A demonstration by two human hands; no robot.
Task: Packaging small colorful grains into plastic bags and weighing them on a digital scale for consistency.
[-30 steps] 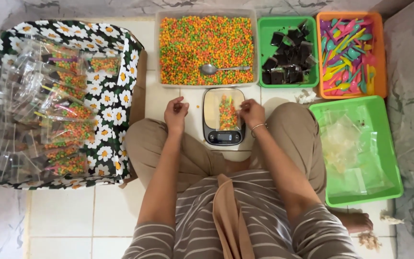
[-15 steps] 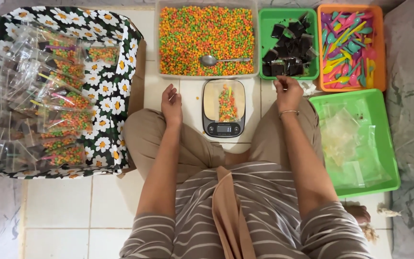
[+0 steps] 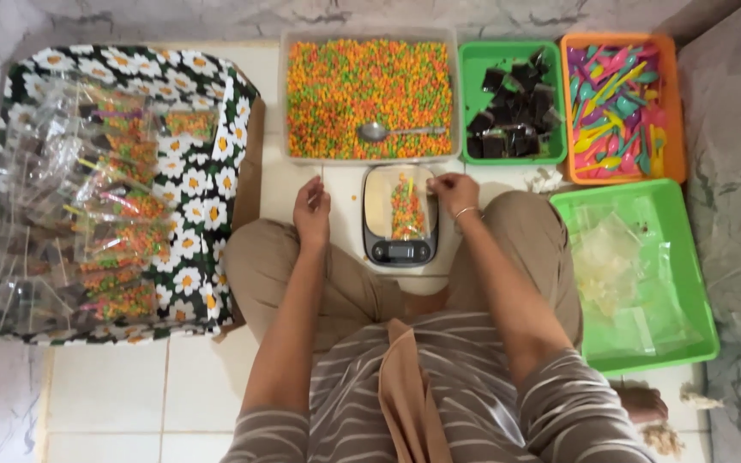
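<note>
We see our right hand (image 3: pixel 454 193) pinching the top of a small clear bag of coloured pellets (image 3: pixel 406 210), which lies on the kitchen scale (image 3: pixel 399 216) on the floor. Our left hand (image 3: pixel 311 210), at nine o'clock from the scale, rests on the knee with loosely curled fingers, holding nothing. At twelve o'clock stands the pellet tray (image 3: pixel 369 90) with a spoon (image 3: pixel 388 131)

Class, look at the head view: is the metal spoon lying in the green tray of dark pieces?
No: the metal spoon lies on the coloured grains in the clear tub, beside the green tray of dark pieces.
</note>
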